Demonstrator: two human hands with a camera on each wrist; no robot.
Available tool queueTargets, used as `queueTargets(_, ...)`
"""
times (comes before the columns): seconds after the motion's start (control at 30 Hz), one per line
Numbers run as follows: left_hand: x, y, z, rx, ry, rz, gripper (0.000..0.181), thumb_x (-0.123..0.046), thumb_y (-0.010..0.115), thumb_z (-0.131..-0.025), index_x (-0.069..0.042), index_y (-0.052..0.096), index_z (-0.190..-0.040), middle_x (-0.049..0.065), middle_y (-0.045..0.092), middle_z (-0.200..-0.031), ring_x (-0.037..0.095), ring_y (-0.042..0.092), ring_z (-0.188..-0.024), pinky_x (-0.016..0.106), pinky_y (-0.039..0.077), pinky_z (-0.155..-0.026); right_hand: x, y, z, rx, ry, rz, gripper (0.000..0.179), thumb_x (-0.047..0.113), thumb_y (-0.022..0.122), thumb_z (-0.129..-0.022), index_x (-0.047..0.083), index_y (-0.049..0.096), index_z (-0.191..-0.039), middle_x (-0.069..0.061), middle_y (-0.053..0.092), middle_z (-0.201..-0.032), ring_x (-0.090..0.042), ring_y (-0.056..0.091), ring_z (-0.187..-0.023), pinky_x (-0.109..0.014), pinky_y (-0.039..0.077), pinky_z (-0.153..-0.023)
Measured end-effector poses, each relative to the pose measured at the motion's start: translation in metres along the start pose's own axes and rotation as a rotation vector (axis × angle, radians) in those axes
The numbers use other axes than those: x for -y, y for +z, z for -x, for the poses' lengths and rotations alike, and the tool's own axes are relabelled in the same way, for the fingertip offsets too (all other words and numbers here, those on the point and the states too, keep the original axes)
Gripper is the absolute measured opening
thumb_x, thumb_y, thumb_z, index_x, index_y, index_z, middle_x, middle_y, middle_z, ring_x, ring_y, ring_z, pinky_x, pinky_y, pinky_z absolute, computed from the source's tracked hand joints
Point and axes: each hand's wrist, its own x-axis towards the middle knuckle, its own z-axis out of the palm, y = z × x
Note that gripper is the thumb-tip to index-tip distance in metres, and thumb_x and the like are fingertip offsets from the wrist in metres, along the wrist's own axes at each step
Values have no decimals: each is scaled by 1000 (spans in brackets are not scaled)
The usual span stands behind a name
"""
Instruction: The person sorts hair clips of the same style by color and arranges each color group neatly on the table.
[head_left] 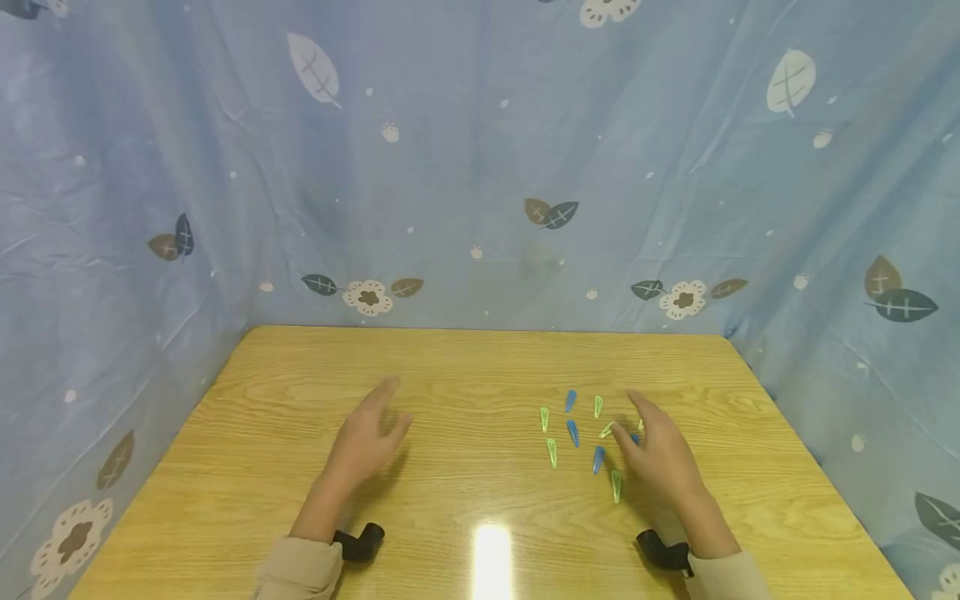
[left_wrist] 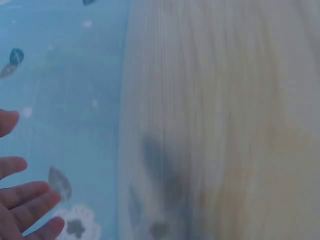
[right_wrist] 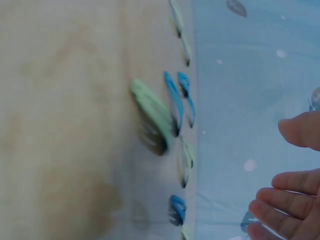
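Several snap hair clips lie scattered on the right half of the table, some light green, some blue. My right hand [head_left: 662,457] hovers over their right side, fingers spread and nothing held; its thumb overlaps a slanted green clip [head_left: 607,431] in the head view, and whether they touch I cannot tell. A blue clip [head_left: 635,438] is partly hidden behind this hand. Nearest below the thumb are another blue clip [head_left: 598,460] and a green clip [head_left: 617,486]. To the left, my left hand [head_left: 363,446] is held over bare wood, its fingers relaxed and holding nothing.
The wooden table [head_left: 450,392] is bounded at the back and both sides by a blue patterned curtain [head_left: 450,167]. A bright light reflection shows near the front. Black wrist straps with mounts [head_left: 362,543] sit on both wrists.
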Motion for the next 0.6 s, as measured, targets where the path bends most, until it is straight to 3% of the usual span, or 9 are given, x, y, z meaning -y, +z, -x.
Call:
queueTargets(0.23, -19, 30, -2, 19, -33, 347, 54, -26, 59, -96, -3, 42, -142, 19, 46, -141, 37, 47, -126, 52, 40, -100, -3, -2, 18, -42, 11, -87, 55, 24, 61, -95, -10, 44, -134, -31, 52, -126, -48, 51, -113, -60, 44, -88)
queueTargets(0.4, -34, 51, -1, 91, -82, 593, 47, -13, 58, -97, 3, 44, -139, 25, 49, -135, 38, 50, -122, 47, 42, -100, -1, -2, 28, -62, -24, -148, 46, 15, 64, -93, -12, 50, -127, -30, 57, -121, -46, 57, -106, -54, 49, -84)
queueTargets(0.6, -56, 79, -5, 211, -67, 696, 45, -5, 53, -97, 8, 40, -139, 30, 46, -134, 43, 48, -122, 52, 37, -102, 1, -1, 42, -20, 45, -257, 42, 15, 63, -93, -11, 52, -124, -28, 58, -121, -44, 58, -107, -45, 51, -85)
